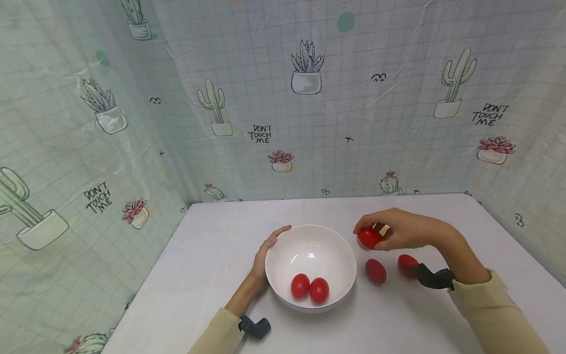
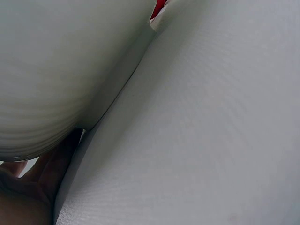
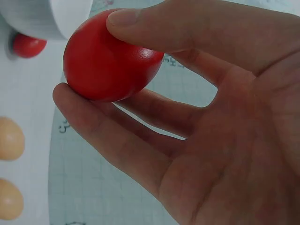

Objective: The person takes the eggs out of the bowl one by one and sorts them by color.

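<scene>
A white bowl stands on the table with two red eggs inside. My left hand holds the bowl's left side, its fingers curved along the outer wall; in the left wrist view the hand shows partly, low against the bowl. To the right of the bowl my right hand pinches a red egg between thumb and fingers. The right wrist view shows this egg up close. Nearer the front lie a red egg and another red egg, partly hidden by the wrist strap.
In the right wrist view two tan eggs lie on the table; a bit of yellowish surface shows between the right fingers in the head view. A patterned curtain hangs behind and beside the white table.
</scene>
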Available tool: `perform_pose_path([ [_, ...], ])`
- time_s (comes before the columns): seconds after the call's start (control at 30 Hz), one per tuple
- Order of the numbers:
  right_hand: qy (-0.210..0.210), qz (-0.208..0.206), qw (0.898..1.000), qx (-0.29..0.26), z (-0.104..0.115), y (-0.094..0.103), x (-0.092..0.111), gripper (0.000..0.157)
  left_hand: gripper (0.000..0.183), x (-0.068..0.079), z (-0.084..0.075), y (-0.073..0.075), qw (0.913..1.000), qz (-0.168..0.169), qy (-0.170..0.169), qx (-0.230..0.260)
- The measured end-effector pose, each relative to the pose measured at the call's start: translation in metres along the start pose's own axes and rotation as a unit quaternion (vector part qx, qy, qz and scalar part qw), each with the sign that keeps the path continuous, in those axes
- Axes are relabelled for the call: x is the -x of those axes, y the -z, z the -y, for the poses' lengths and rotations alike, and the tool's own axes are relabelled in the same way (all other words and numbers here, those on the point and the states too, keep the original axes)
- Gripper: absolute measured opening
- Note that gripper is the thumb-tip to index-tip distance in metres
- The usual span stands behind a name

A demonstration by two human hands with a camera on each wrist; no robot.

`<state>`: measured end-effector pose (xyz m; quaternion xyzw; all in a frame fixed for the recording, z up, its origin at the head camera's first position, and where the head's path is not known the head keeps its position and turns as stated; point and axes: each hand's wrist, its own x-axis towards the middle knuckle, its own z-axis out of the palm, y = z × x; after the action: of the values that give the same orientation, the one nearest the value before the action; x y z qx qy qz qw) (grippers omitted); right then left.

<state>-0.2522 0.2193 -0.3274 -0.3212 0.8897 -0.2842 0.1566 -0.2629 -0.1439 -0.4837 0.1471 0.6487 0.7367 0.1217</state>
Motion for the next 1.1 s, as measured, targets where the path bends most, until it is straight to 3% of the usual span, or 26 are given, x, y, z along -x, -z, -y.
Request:
perform_pose_path([
  [0.37, -0.014, -0.025, 0.999, -0.016, -0.029, 0.003, 0.028, 0.046, 0.057, 0.002, 0.001, -0.001, 1.0, -0.008, 0.001, -0.003],
  [0.7, -0.079, -0.029, 0.995, -0.045, -0.059, 0.002, 0.047, 0.051, 0.058, 0.002, 0.001, -0.002, 1.0, -0.002, -0.002, -0.005],
  [0.9, -0.123, -0.02, 0.99, -0.063, -0.082, 0.005, 0.06, 0.058, 0.057, 0.001, 0.002, -0.002, 1.0, -0.005, 0.001, 0.007],
  [1.1, -0.159, 0.005, 0.982, -0.097, -0.106, 0.006, 0.07, 0.054, 0.058, 0.0, 0.002, -0.003, 1.0, -0.004, -0.002, 0.006],
])
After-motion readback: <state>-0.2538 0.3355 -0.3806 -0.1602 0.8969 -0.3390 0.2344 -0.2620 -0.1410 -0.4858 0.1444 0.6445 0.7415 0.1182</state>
